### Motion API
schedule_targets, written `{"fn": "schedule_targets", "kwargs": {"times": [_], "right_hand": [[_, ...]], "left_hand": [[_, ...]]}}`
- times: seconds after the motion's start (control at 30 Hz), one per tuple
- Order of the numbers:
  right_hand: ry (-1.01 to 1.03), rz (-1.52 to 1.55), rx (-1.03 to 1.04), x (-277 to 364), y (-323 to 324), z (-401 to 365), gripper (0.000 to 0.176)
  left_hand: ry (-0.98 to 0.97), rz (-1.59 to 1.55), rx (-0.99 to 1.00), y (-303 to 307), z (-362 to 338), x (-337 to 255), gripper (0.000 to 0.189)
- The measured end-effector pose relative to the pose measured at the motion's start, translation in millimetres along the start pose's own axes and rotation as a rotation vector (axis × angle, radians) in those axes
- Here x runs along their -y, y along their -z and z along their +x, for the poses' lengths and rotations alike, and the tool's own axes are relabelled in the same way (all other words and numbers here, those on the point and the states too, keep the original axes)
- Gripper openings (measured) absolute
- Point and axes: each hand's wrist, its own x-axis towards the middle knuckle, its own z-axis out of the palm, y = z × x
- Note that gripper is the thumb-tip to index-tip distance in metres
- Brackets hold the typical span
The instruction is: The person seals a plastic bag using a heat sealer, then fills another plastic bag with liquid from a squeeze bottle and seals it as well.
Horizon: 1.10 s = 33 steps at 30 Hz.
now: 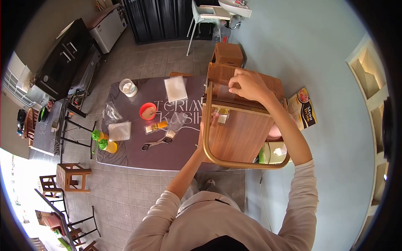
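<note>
Steadying the cabinet [238,136] at frame centre, it seems: right hand [250,85] clamped on its top edge, left hand [210,122] at a packet [222,116], grip unclear. Next calls for a careful pinch.

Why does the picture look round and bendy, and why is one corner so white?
Head view: fisheye lens curves the table edge and leaves black corners; daylight at lower left blows out white; the right hand on the wooden cabinet looks sharp.
</note>
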Motion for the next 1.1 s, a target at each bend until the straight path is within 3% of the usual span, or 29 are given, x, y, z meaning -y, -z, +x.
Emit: {"fn": "schedule_targets", "kwargs": {"times": [0.07, 0.13, 0.2, 0.27, 0.33, 0.43, 0.57, 0.73, 1.1], "right_hand": [[0.065, -0.083, -0.242, 5, 0, -16, 0.022], [0.048, -0.043, -0.189, 23, 18, -47, 0.031], [-0.022, 0.189, 0.046, 50, 39, -87, 0.035], [0.127, 0.164, -0.038, 58, 14, -128, 0.039], [0.067, 0.333, 0.061, 79, 3, -157, 0.044], [0.017, 0.379, 0.009, 95, -31, -181, 0.047], [-0.070, 0.261, -0.078, 100, -41, -184, 0.041], [-0.076, 0.152, 0.006, 101, -40, -183, 0.037], [-0.103, 0.165, -0.020, 100, -45, -182, 0.021]], "left_hand": [[-0.003, -0.001, 0.000, -2, 0, 0, 0.034], [-0.004, -0.005, 0.002, 0, -2, 1, 0.034], [-0.001, -0.010, 0.010, -1, 3, 0, 0.034], [-0.004, -0.018, 0.020, 0, 4, 0, 0.034], [-0.010, -0.022, 0.026, 1, 5, 0, 0.034], [-0.013, -0.026, 0.032, 1, 1, 1, 0.034], [-0.009, -0.026, 0.051, -1, 1, 2, 0.033], [-0.022, -0.031, 0.056, -5, 4, 1, 0.033], [-0.027, -0.033, 0.022, -7, 5, 1, 0.033]]}}
